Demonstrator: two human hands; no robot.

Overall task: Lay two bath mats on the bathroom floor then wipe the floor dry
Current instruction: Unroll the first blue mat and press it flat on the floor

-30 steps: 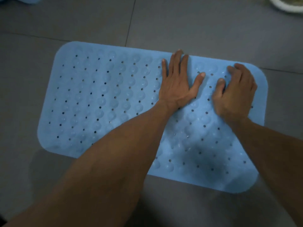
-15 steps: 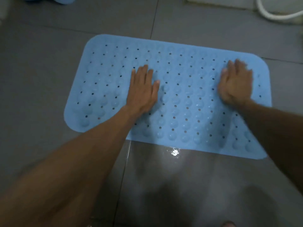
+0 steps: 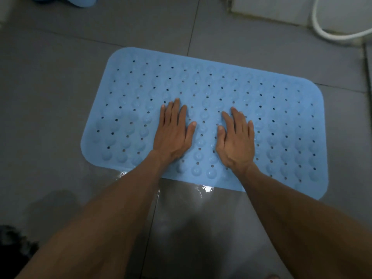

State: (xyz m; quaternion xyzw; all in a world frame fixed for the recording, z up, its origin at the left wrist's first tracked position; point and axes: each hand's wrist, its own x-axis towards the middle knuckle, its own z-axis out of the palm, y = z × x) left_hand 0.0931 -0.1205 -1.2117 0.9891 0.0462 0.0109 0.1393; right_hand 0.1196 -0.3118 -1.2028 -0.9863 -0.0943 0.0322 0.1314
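A light blue rubber bath mat (image 3: pixel 271 109) with rows of bumps and small holes lies flat on the grey tiled floor (image 3: pixel 50 97). My left hand (image 3: pixel 173 131) rests palm down on the mat's near middle, fingers together and stretched out. My right hand (image 3: pixel 235 137) lies flat beside it, a short gap between the two thumbs. Neither hand grips anything. A thin film of water (image 3: pixel 205 189) glints on the tiles along the mat's near edge.
Another light blue object (image 3: pixel 80 1) shows at the top left edge, mostly cut off. A white hose (image 3: pixel 330 34) curves along the top right beside a pale raised ledge (image 3: pixel 267 9). A dark fuzzy shape (image 3: pixel 12 248) sits at the bottom left.
Both hands have slid over the mat: the right hand came in from the right end, so the hands now lie close together near the mat's middle. The view has also shifted.
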